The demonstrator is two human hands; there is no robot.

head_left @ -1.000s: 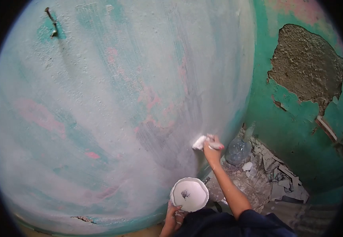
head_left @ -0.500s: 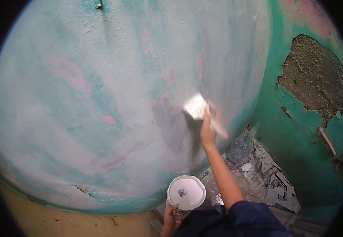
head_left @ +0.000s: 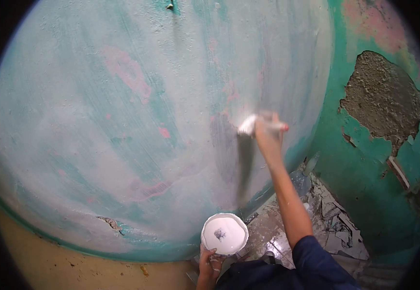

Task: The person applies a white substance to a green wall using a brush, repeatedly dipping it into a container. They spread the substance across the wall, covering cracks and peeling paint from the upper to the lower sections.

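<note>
My right hand (head_left: 267,129) is closed round the handle of a wide paintbrush (head_left: 248,126), blurred by motion. The white-coated bristles point left, right at the painted wall (head_left: 186,140), and the handle's reddish end sticks out to the right. Patches of green, pink and grey show through streaky whitish paint on that wall. Low in the view, my left hand (head_left: 210,261) grips a white tub (head_left: 224,235) by its side, thumb at the rim. White paint with a dark smudge in it shows inside the tub.
A green wall (head_left: 336,179) with a large broken plaster patch (head_left: 384,96) stands at the right. Rubble (head_left: 338,224) and a clear plastic bottle (head_left: 310,164) lie in the floor corner. A tan surface (head_left: 94,268) runs along the lower left. A small hook (head_left: 170,6) projects from the wall's top.
My right hand has turned the brush, so its handle now points right rather than down, and its bristles have shifted slightly rightward. The tub stays in my left hand; the view has swung left.
</note>
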